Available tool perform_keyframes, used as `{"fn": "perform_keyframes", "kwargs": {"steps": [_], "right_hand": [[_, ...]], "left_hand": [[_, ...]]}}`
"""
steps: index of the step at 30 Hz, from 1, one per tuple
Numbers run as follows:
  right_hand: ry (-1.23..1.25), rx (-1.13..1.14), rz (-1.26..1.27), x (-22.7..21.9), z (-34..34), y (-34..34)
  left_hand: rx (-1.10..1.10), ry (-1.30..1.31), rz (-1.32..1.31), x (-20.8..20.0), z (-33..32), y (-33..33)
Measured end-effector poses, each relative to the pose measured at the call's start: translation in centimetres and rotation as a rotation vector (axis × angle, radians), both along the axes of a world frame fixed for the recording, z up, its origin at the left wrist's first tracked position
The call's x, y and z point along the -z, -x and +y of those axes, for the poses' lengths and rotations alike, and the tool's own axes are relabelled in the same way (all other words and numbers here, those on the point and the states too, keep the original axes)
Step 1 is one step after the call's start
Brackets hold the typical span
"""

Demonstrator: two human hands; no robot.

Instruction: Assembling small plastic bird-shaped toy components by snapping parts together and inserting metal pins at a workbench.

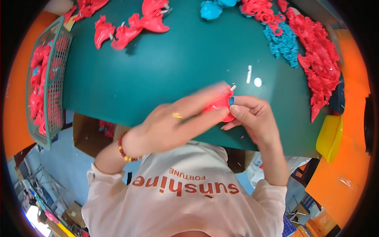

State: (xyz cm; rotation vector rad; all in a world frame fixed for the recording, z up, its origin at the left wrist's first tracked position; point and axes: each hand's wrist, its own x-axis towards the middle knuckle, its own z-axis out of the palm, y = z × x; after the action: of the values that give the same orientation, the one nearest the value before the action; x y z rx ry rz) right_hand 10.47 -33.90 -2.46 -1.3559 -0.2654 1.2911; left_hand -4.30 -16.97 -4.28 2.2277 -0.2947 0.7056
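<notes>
Close to the table's near edge, my left hand (173,122) grips a glossy red plastic part (218,106) between its thumb and fingers. The fingers are partly smeared by motion. A short metal pin (233,87) sticks out of the part's upper right side. Thumb and forefinger of my right hand (256,116) pinch a small blue plastic piece (231,101) against the red part. How the two pieces meet is hidden by my fingers.
Red parts with metal pins (128,31) lie at the far left of the green table (118,79). Heaps of red pieces (319,67) and blue clips (282,45) are at the right. A green basket (48,91) of parts stands left; a yellow container (329,138) sits right.
</notes>
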Motion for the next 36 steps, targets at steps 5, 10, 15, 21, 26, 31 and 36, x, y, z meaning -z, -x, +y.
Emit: {"fn": "perform_keyframes", "kwargs": {"steps": [5,10,15,21,26,31,36], "right_hand": [[-0.142,0.124,-0.301,-0.2,1.1,2.4],[0.019,-0.096,-1.060,-0.8,5.5,-4.8],[-0.209,-0.111,-2.185,0.2,13.8,-10.0],[-0.523,-0.370,-2.529,0.0,14.7,-11.5],[-0.312,-0.336,-2.107,1.8,11.2,-12.6],[-0.133,-0.322,-1.478,0.2,9.2,-9.9],[0.152,-0.096,-1.866,1.8,9.6,-10.7]], "left_hand": [[-0.009,0.962,0.194,0.3,-2.5,0.7],[0.090,1.641,0.248,-0.7,-1.9,0.1],[0.180,1.718,0.346,-0.1,-1.1,-0.1],[0.084,1.763,0.358,-0.6,-1.2,0.3],[0.160,1.768,0.368,-0.2,-0.6,0.1],[0.147,1.757,0.369,0.0,-0.6,0.2],[0.109,1.710,0.352,-0.1,-1.0,-0.1]]}}
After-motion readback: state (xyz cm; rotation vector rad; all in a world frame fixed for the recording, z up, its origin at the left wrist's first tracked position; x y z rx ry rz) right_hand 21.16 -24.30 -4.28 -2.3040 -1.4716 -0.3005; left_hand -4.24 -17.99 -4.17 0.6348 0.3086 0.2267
